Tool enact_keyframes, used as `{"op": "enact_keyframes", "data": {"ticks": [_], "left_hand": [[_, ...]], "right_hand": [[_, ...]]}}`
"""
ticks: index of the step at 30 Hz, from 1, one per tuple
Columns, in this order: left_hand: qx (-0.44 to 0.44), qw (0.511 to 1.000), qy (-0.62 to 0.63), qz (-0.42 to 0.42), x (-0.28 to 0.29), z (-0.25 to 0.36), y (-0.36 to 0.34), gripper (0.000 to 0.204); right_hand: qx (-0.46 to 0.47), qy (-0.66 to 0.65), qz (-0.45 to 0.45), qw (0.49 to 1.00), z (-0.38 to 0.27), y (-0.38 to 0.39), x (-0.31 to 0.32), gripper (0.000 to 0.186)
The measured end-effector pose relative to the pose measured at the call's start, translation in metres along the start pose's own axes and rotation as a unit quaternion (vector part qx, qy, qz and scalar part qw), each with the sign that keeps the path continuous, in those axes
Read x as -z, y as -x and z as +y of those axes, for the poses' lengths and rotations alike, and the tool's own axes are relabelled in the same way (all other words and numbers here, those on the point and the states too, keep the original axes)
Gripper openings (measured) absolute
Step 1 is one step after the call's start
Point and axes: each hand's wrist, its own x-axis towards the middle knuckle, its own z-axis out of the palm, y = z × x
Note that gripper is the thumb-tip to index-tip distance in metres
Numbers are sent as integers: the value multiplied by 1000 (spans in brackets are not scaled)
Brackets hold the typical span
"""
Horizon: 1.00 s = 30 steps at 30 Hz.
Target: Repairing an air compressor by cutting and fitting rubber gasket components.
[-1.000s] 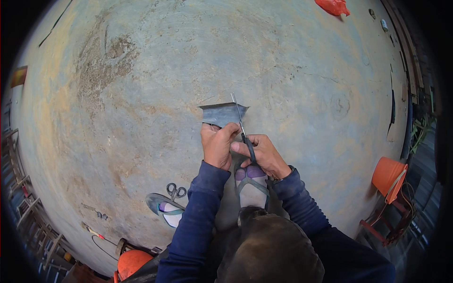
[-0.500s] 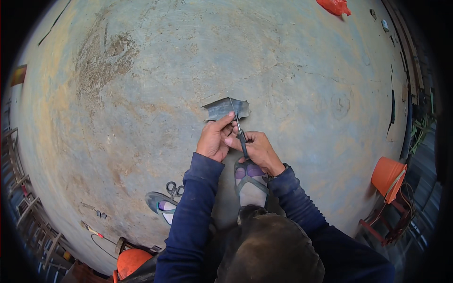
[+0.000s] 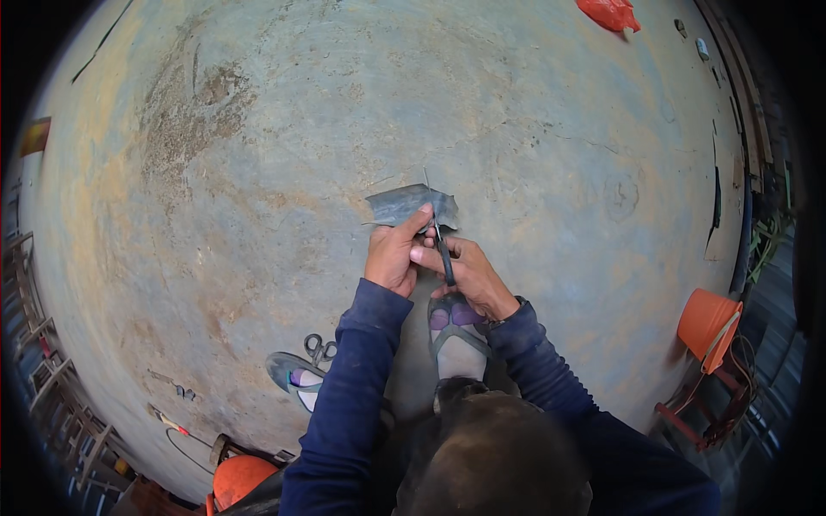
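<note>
A dark grey flexible sheet piece (image 3: 397, 206), like rubber, lies on the concrete floor in front of me. My left hand (image 3: 392, 255) presses and grips its near edge with the thumb on top. My right hand (image 3: 469, 273) holds a thin dark-handled pointed tool (image 3: 440, 243), its tip against the sheet's right part. Both forearms wear dark blue sleeves and come up from the lower edge.
A pair of scissors (image 3: 320, 349) lies on the floor by my left sandalled foot (image 3: 297, 377). My right foot (image 3: 456, 331) sits under my hands. An orange bucket (image 3: 707, 318) stands at the right, an orange bag (image 3: 609, 13) at the top, tools (image 3: 169, 421) lower left.
The sheet piece has shifted slightly and turned under my hands. My left thumb now lies further up on it, and the tool stands a little more upright.
</note>
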Motion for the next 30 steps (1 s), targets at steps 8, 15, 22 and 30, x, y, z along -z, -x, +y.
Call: {"op": "enact_keyframes", "data": {"ticks": [8, 15, 22, 30], "left_hand": [[-60, 998, -17, 27, -8, -4, 10, 18], [-60, 996, -49, 41, -13, -3, 17, 18], [-45, 998, -53, 13, -12, 3, 19, 16], [-79, 995, -35, 43, -13, 1, 16, 17]], "right_hand": [[-49, -5, -78, 996, -3, -1, 9, 62], [-44, -61, -67, 995, -9, 7, 6, 63], [-65, -52, -74, 994, -2, 4, 9, 62], [-49, -59, -59, 995, -1, 6, 8, 59]]}}
